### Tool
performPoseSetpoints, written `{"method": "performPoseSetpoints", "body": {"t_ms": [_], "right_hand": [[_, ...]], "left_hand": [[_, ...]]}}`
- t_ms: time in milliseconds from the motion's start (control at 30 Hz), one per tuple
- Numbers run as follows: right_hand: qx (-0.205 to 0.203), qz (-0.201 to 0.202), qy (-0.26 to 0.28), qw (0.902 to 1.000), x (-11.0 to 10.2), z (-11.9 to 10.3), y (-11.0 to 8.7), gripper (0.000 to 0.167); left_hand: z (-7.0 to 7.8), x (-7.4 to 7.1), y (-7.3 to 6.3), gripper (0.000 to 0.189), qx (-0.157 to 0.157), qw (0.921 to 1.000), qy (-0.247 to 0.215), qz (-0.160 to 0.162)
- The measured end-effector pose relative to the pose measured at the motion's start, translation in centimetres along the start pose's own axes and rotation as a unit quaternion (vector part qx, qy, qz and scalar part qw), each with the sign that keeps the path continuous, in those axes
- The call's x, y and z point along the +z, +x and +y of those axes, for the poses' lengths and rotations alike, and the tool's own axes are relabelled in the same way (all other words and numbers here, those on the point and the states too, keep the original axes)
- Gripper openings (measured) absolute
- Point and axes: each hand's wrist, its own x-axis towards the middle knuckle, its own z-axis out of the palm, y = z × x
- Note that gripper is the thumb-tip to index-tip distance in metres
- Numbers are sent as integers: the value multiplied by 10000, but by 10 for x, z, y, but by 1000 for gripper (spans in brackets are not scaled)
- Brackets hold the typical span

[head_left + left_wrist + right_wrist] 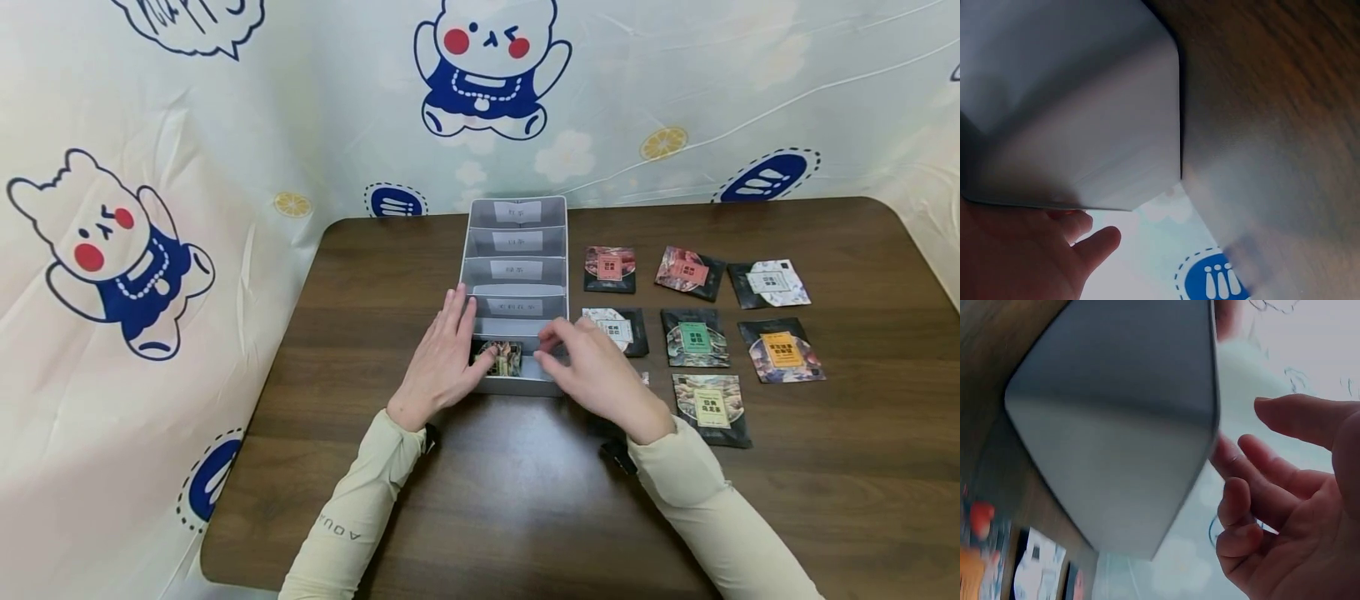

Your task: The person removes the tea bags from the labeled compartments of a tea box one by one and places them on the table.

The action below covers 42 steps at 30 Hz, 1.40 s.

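A long grey divided box point(521, 386) stands on the table, with white labels inside its compartments. One tea sachet point(512, 358) lies in the nearest compartment, partly hidden by a thumb. My left hand point(442, 358) rests along the box's left rim, fingers straight, its thumb over the sachet. At the right rim, my right hand point(600, 367) reaches over the front compartment; thumb and fingers stand apart with nothing visible between them. The right wrist view shows this hand point(1291, 487) beside the box wall point(1104, 462), its fingers loosely bent.
Several tea sachets lie right of the box, among them a red one point(610, 268), a green-labelled one point(695, 337), an orange-labelled one point(782, 350) and a yellow-labelled one point(711, 408). A white-and-black sachet point(637, 329) sits close to the right hand. Behind the table point(360, 333) hangs a printed cloth point(337, 100).
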Motion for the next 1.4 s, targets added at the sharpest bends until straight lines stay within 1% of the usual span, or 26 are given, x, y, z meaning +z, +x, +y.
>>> {"method": "performPoseSetpoints", "body": {"t_ms": [233,367,533,700,933,1200,1400], "right_hand": [[-34,-427,-377,9984,14,-13,7,26],[-6,-563,-584,9967,20,-17,12,26],[-73,-551,-727,9958,27,-16,16,23],[-219,-447,-648,9967,31,-15,19,24],[-13,-502,-527,9974,33,-15,21,25],[-19,-460,-390,9982,35,-13,22,25],[-13,-427,-418,9982,37,-12,24,24]], "left_hand": [[-1,0,0,75,62,10000,-17,39],[-1,0,0,75,75,9999,-38,72],[-2,1,0,74,123,9998,-37,128],[-2,1,0,74,145,9998,-23,140],[-2,1,0,73,131,9998,-14,141],[-2,1,1,74,119,9998,-43,120],[-2,1,0,75,119,9998,-72,120]]}}
